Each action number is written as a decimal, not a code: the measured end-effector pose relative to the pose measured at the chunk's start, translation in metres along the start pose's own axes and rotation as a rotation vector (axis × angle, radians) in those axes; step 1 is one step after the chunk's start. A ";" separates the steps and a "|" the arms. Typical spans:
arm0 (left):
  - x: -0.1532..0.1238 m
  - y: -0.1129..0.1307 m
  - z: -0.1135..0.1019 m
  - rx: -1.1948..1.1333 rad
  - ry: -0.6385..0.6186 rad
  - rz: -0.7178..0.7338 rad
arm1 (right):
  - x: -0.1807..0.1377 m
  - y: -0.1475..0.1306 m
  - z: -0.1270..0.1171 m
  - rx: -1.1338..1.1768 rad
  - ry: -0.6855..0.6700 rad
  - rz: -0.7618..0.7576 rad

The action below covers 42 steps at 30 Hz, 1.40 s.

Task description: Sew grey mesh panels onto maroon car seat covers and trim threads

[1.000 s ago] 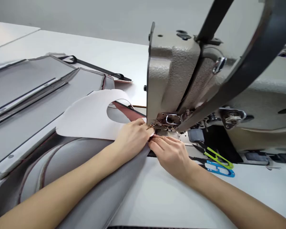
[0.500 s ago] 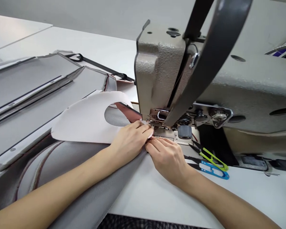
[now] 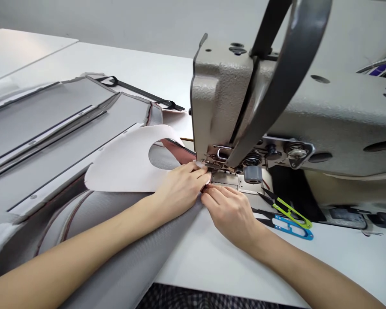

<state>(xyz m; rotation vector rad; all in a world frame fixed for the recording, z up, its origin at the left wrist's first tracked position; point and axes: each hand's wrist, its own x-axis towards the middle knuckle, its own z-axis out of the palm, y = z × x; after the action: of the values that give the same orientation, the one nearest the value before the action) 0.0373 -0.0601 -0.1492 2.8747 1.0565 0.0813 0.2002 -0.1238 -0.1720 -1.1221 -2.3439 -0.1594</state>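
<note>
A sewing machine [image 3: 227, 86] stands at the right of centre, its needle area just beyond my fingers. My left hand [image 3: 185, 184] presses down on the grey fabric [image 3: 141, 240] and the white panel [image 3: 122, 167] with the oval hole, its fingertips close to the presser foot. With bent fingers, my right hand [image 3: 228, 210] pinches the edge of the grey fabric beside the left fingertips. Reddish material [image 3: 178, 151] shows through and behind the hole. The needle itself is hidden by the machine's head and my fingers.
Two thread snips, one lime green [image 3: 292, 212] and one blue [image 3: 294, 227], lie on the white table [image 3: 193, 266] right of my right hand. Large grey padded panels [image 3: 51, 128] spread across the left. A black strap [image 3: 144, 93] lies behind them.
The camera view has shifted slightly, so the machine, fabric and hands sit a little farther right. Both hands keep their places at the fabric edge.
</note>
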 end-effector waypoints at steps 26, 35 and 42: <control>-0.016 0.000 -0.008 0.158 -0.011 0.180 | -0.017 -0.002 -0.003 0.009 -0.038 0.011; 0.005 -0.015 -0.013 -0.132 0.013 0.022 | -0.014 0.018 0.003 0.174 -0.086 0.118; 0.008 -0.024 -0.020 -0.559 -0.023 -0.082 | -0.014 0.019 0.003 0.131 -0.098 0.111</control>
<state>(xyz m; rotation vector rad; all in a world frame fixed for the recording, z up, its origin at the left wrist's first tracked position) 0.0268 -0.0355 -0.1308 2.3245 0.9586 0.2877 0.2205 -0.1198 -0.1835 -1.2158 -2.3318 0.0895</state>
